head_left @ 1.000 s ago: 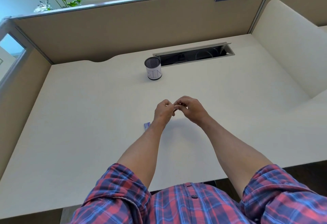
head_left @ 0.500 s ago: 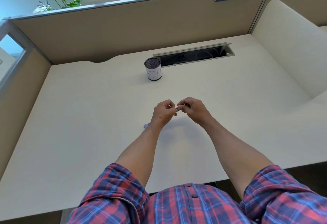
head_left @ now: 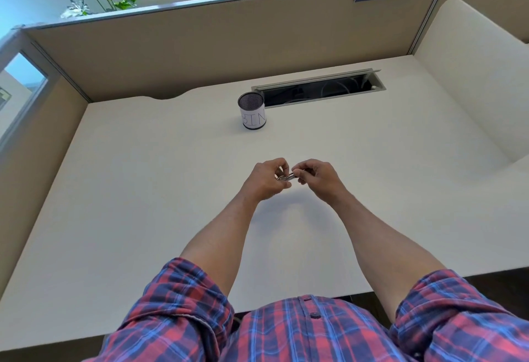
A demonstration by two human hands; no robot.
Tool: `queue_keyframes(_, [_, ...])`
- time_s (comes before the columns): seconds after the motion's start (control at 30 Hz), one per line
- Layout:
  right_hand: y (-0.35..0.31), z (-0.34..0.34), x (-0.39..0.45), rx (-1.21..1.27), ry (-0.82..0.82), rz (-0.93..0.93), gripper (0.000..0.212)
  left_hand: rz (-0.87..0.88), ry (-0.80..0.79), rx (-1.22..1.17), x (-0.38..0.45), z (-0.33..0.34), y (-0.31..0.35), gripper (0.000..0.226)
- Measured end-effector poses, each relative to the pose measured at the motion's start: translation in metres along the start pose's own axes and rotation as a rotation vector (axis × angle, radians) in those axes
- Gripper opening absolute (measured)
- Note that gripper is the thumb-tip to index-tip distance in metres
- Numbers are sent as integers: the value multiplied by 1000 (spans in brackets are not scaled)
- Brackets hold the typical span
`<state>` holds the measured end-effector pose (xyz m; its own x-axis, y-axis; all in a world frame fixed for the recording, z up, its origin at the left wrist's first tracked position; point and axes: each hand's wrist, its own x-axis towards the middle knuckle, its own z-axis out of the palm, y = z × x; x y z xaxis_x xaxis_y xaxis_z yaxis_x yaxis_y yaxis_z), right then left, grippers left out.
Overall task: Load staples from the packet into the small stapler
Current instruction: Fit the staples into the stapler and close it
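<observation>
Above the middle of the desk [head_left: 148, 190], my left hand [head_left: 264, 180] and my right hand [head_left: 317, 177] meet fingertip to fingertip. A thin silvery metal strip [head_left: 287, 177], which looks like staples, spans the small gap between them. Each hand pinches one end of it with curled fingers. It is too small to tell whether part of the small stapler lies inside my left palm. The staple packet is out of sight, hidden behind my left wrist.
A black mesh cup labelled BIN [head_left: 252, 110] stands toward the back of the desk. Behind it is an open cable slot [head_left: 320, 88]. Partition walls close off the back and left, and a raised white side panel [head_left: 472, 75] borders the right.
My hands, pressed together a second ago, have drawn slightly apart, and the silvery strip now shows between them. The bit of packet by my left wrist is no longer visible.
</observation>
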<state>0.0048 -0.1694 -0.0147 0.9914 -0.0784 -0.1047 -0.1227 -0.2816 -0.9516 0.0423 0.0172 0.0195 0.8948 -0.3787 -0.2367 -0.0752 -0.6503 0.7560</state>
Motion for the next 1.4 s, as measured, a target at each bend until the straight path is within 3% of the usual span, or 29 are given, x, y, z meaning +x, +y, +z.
queue_keyframes(0.53, [-4,1,-1,-17,-34,-32,9,16,142,-63,1,11,-4,39])
queue_keyframes(0.93, [-5,1,-3,-5,-25,-15,15,-22,176,-42,0,13,-1,11])
queue_keyframes(1.4, [-6,1,-2,-12,-17,-39,8,-116,182,-234,-3,9,4,16])
